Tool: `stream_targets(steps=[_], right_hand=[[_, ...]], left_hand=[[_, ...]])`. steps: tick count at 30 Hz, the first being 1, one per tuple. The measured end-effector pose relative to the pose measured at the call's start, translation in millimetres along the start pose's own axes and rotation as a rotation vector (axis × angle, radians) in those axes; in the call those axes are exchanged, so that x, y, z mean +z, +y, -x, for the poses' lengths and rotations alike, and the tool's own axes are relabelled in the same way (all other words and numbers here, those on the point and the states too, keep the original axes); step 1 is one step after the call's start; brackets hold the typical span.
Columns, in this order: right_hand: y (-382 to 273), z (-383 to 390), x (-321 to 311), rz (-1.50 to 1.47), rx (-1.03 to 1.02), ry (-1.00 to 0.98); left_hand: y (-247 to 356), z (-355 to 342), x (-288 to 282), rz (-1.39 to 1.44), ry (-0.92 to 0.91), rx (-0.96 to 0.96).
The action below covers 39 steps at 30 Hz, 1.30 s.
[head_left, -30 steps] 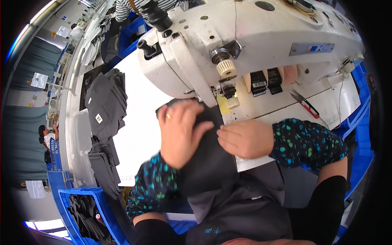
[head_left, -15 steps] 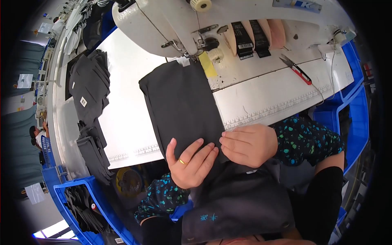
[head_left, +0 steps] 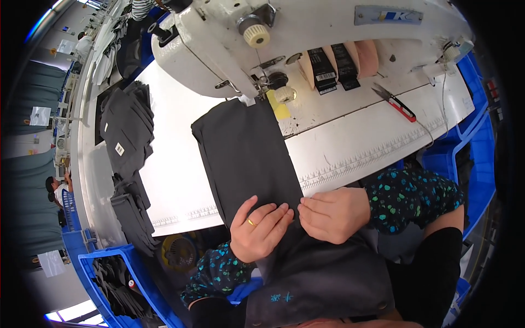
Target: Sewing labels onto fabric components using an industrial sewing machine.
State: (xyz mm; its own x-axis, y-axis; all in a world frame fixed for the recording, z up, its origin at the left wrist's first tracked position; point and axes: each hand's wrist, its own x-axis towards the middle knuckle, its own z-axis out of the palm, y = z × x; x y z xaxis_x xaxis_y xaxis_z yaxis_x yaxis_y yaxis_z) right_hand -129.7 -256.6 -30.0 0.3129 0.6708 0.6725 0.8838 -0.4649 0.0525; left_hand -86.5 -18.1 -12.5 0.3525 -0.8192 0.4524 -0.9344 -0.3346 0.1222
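A folded dark grey cloth piece (head_left: 246, 153) lies flat on the white sewing table, its far end at the presser foot of the sewing machine (head_left: 202, 60). A small white tag (head_left: 248, 101) shows at that end. My left hand (head_left: 261, 232), with a gold ring, is closed on the cloth's near part, fingertips bent over it and thumb hidden. Close beside it, my right hand (head_left: 334, 214) pinches the near right edge, fingers together. The cloth's near end drops toward my lap, where it blends with my dark apron (head_left: 322, 279).
Stacked dark cloth pieces (head_left: 128, 126) lie at the table's left. Red-handled thread snips (head_left: 395, 102) rest at the right, beyond a printed ruler strip (head_left: 372, 156). Labels (head_left: 322, 71) stand by the machine. Blue bins (head_left: 112, 254) flank the table on both sides.
The whole view has shifted, so the machine and table sit slightly lower. Both hands keep their places on the cloth, slightly closer together; the cloth stays under the machine.
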Motion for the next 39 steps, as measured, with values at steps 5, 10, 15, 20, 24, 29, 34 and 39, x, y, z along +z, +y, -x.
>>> stream_targets(steps=[5,10,15,20,24,29,34,39], right_hand=[[2.1,0.4,-1.6,-0.007,-0.001,-0.017],[5.0,-1.1,0.7,0.014,-0.032,-0.018],[19.5,1.0,9.9,0.024,-0.007,0.020],[34.7,1.2,13.8,0.071,0.004,0.019],[37.7,-4.4,16.6,0.030,0.000,0.028],[38.1,-4.9,12.5,0.053,-0.025,-0.071],[47.8,3.6,14.4,0.063,0.035,-0.082],[71.6,-9.9,24.3,0.039,0.007,-0.049]], left_hand=[[-24.9,-33.1,-22.5,0.337,-0.272,-0.110],[-30.2,-53.1,-13.5,0.024,-0.336,-0.186],[-42.4,-64.7,-10.6,-0.041,-0.337,-0.160],[-96.1,-97.0,4.1,0.019,-0.156,-0.284],[-167.7,-114.3,38.9,0.050,0.002,-0.317],[-210.4,-102.2,76.8,-0.048,-0.173,-0.221],[-203.0,-119.4,83.9,-0.193,-0.358,-0.184],[-299.1,-72.5,100.4,-0.329,-0.261,-0.216]])
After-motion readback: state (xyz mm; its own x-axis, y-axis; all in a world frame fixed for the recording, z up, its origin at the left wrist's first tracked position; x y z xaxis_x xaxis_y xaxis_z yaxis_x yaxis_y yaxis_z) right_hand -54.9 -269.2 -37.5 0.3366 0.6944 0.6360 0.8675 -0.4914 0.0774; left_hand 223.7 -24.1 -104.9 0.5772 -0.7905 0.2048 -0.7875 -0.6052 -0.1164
